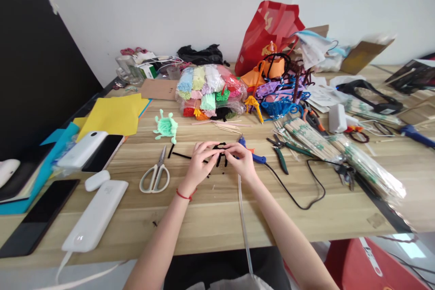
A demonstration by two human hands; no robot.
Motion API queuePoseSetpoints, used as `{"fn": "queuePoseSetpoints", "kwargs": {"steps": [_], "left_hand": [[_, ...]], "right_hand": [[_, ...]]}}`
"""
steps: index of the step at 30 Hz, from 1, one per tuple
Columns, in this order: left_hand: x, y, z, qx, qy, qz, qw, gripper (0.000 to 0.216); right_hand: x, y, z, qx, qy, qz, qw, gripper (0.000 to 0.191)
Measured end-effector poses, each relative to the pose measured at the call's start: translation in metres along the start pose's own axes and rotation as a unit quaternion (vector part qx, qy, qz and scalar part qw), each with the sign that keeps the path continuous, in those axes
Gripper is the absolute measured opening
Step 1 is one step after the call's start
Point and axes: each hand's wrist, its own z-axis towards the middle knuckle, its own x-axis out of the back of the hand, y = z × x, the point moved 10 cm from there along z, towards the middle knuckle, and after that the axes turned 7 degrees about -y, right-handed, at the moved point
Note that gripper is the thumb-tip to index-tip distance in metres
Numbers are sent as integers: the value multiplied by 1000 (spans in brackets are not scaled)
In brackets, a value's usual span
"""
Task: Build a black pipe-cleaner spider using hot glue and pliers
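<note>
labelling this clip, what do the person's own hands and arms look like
The left hand and right hand are ungloved, and no sleeves show on the bare forearms. A thin red cord bracelet circles the left wrist.

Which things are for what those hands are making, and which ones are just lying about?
Probably for the making:
- black fuzzy piece, pinched by the left hand and right hand
- black strip, beside the left hand
- glue gun, by the right hand
- scissors, close by

Probably just lying about:
- red bag
- yellow paper
- power bank
</note>
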Motion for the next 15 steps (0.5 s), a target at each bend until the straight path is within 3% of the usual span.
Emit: {"fn": "queuePoseSetpoints", "kwargs": {"steps": [15], "left_hand": [[-3,-14,0,56,5,-109,992,21]], "right_hand": [[-1,-2,2,4,-7,53,999,13]]}}
